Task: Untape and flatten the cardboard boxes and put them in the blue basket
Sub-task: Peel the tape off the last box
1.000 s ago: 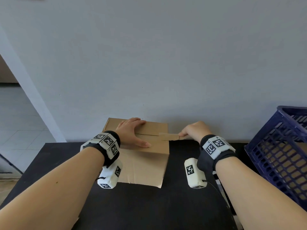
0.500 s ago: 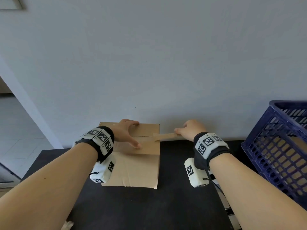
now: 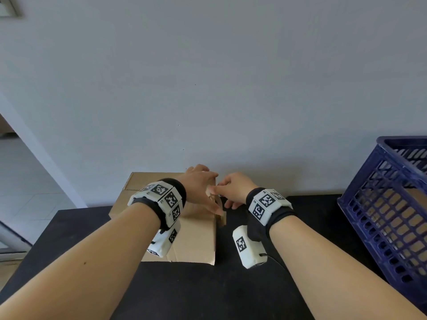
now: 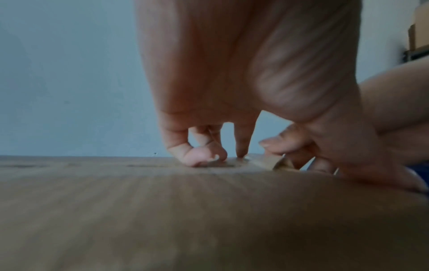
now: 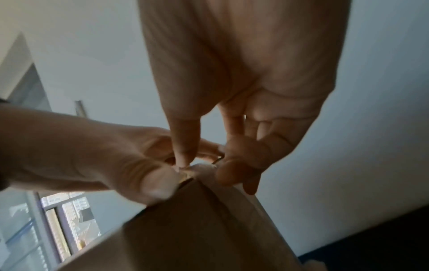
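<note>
Both forearms reach forward side by side, each with a band of black-and-white markers at the wrist. The left hand (image 3: 200, 184) lies palm down, its fingers (image 4: 197, 155) bent so the tips press downward, the thumb stretched toward the right hand (image 3: 233, 189). That hand is close beside it, almost touching, with its thumb and forefinger (image 5: 185, 146) pinched together and the other fingers loosely curled below.

A plain room, likely a home: bare grey wall (image 3: 208, 77), tiled floor (image 3: 27, 181), black surface (image 3: 208, 292).
</note>
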{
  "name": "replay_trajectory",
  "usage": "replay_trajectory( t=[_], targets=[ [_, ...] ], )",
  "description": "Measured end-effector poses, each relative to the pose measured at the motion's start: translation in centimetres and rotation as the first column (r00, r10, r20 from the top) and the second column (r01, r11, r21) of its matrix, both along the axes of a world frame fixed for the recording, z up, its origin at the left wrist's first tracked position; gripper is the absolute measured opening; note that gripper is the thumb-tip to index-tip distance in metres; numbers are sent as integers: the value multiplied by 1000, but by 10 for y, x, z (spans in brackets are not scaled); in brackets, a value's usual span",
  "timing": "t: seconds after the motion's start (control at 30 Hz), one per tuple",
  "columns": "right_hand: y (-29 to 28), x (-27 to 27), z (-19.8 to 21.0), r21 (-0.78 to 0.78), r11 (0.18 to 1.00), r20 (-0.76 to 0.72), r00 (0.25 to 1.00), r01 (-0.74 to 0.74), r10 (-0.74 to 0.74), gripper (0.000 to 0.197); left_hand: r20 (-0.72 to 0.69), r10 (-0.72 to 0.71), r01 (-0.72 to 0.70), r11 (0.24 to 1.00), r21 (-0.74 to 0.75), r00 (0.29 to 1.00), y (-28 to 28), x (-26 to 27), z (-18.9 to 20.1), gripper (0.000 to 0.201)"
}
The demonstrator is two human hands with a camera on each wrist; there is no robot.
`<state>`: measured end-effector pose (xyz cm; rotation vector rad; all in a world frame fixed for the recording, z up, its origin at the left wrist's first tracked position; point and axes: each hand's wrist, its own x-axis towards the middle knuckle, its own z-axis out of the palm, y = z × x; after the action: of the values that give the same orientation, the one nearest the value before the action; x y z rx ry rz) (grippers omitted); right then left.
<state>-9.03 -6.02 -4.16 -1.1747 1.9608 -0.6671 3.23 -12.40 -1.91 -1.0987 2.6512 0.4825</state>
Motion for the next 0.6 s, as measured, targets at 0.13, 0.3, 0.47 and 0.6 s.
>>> replay_trajectory(
  t=[0.13,0.3,0.47,0.6],
  targets=[
    [-3,-1,-2,0,999,13,999,-44,44,27,13,28,-28,999,-30,1000,0,-4,-5,104],
    [-12,-19,2,102,994,42,998,-44,40,17,-11,54,-54,998,-40,998,-1,-4,-10,96],
    [-7,-48,-8,176,982,119,989,69,-91,19,-20,79,-80,997,-25,997,-2,-5,-11,95],
    [-4,-48,-18,225,971,200,971,87,-133,8,-40,96,-96,995,-11,995,-1,-8,-11,88]
  ],
)
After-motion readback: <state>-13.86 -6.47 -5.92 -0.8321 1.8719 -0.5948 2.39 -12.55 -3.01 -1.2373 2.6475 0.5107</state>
